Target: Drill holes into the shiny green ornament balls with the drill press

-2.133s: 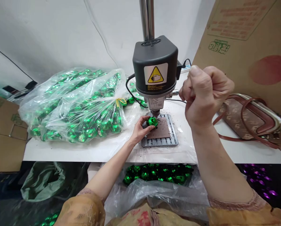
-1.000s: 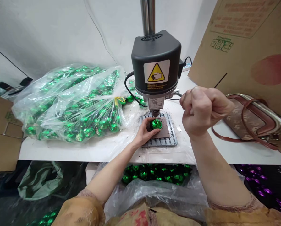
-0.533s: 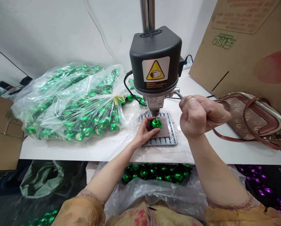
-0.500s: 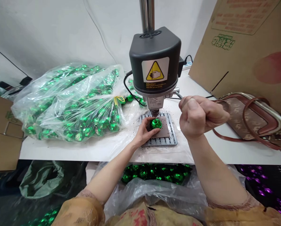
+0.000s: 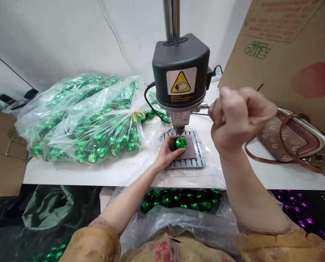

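Raised higher than half a second earlier, the right hand stands clenched in a tight fist around the silver lever of a bench drill, the lever's thin dark end poking out past the knuckles. The left hand stays low, its fingers curled partly around a faceted green ball, holding it on a brown pad atop a slotted grey metal base. The ball sits directly beneath the drill's chuck; whether the bit touches it cannot be told from this angle. Dark specks of debris lie scattered over the base and the surrounding white table. To the left, a large clear plastic bag, tied with a yellow ribbon, bulges with more green balls, a few of them showing just behind it. Below the table edge, a second clear bag holds another heap of green balls. On the right, a patterned handbag with brown straps lies on the table beside a large cardboard sheet.
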The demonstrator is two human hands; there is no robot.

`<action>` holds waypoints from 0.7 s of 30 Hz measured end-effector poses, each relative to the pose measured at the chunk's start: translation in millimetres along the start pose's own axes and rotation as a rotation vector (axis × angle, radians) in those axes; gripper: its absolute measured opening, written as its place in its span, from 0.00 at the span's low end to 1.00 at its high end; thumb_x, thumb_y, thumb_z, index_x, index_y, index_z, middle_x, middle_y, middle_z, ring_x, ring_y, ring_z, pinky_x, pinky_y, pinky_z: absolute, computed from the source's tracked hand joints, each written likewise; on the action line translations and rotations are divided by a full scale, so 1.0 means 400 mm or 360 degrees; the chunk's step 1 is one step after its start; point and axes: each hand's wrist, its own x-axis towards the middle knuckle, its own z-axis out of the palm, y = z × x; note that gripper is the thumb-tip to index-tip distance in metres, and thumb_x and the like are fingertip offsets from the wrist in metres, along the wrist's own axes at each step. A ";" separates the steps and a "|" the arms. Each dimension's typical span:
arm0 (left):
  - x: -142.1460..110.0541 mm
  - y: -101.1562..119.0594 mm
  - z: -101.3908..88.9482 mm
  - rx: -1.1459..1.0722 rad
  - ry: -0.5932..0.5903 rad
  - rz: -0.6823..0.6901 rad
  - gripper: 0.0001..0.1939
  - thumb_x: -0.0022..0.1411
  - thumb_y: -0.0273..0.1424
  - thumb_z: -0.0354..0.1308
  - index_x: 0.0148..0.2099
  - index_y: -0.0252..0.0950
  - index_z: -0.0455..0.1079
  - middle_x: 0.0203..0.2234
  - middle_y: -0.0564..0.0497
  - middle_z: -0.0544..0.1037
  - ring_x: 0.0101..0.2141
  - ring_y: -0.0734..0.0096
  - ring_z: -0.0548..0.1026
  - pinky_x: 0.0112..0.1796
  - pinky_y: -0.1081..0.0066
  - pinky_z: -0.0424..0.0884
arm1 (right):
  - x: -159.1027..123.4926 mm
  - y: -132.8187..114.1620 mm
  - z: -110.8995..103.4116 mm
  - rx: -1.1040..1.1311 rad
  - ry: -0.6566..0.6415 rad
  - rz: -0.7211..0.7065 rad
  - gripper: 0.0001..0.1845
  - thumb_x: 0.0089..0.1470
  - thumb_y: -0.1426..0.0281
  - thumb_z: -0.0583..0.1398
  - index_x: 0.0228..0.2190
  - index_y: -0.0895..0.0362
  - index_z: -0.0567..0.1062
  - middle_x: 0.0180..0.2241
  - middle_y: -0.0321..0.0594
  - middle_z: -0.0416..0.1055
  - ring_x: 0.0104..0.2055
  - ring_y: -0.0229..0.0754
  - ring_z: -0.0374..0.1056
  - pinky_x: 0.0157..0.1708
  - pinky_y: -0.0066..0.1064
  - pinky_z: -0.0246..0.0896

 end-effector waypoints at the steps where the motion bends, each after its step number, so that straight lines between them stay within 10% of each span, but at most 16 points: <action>1: -0.005 0.009 -0.001 0.0066 0.0049 0.0023 0.26 0.55 0.41 0.71 0.51 0.38 0.66 0.43 0.46 0.77 0.45 0.62 0.76 0.47 0.61 0.73 | 0.020 -0.005 0.013 0.0036 0.0004 0.0073 0.26 0.54 0.75 0.60 0.15 0.56 0.50 0.12 0.27 0.47 0.14 0.26 0.47 0.15 0.27 0.40; 5: -0.086 0.063 -0.018 0.0534 0.0205 0.0211 0.22 0.56 0.40 0.69 0.48 0.38 0.67 0.41 0.48 0.76 0.43 0.63 0.76 0.44 0.63 0.72 | 0.068 0.000 0.040 0.0072 -0.0015 0.0104 0.26 0.55 0.73 0.62 0.15 0.56 0.53 0.10 0.26 0.50 0.13 0.24 0.44 0.14 0.25 0.38; 10: -0.312 0.101 -0.071 0.1264 -0.0508 0.0581 0.20 0.58 0.46 0.64 0.44 0.37 0.69 0.32 0.49 0.75 0.33 0.62 0.74 0.32 0.65 0.69 | 0.063 0.005 0.035 0.0119 -0.0041 0.0055 0.26 0.55 0.70 0.63 0.15 0.56 0.54 0.11 0.26 0.51 0.13 0.25 0.47 0.15 0.25 0.40; 14: -0.434 0.085 -0.129 0.1575 -0.0819 0.0471 0.20 0.59 0.48 0.63 0.49 0.43 0.73 0.33 0.46 0.78 0.32 0.55 0.75 0.30 0.60 0.70 | 0.059 0.004 0.035 0.0126 -0.0016 0.0057 0.26 0.54 0.67 0.63 0.15 0.55 0.54 0.11 0.26 0.51 0.12 0.27 0.47 0.14 0.27 0.40; 17: -0.389 0.077 -0.173 0.1134 -0.0476 0.0453 0.14 0.61 0.40 0.63 0.50 0.52 0.74 0.31 0.49 0.79 0.29 0.57 0.74 0.29 0.59 0.70 | 0.059 0.005 0.036 0.0113 0.0019 0.0059 0.25 0.54 0.70 0.62 0.15 0.54 0.54 0.10 0.27 0.52 0.11 0.29 0.48 0.14 0.29 0.38; 21: -0.137 0.059 -0.212 0.0933 0.0261 0.0244 0.09 0.65 0.32 0.57 0.46 0.44 0.76 0.34 0.48 0.79 0.34 0.59 0.75 0.41 0.59 0.71 | 0.057 0.005 0.036 0.0142 0.0070 0.0058 0.22 0.52 0.74 0.61 0.15 0.53 0.57 0.10 0.28 0.52 0.11 0.31 0.46 0.13 0.32 0.36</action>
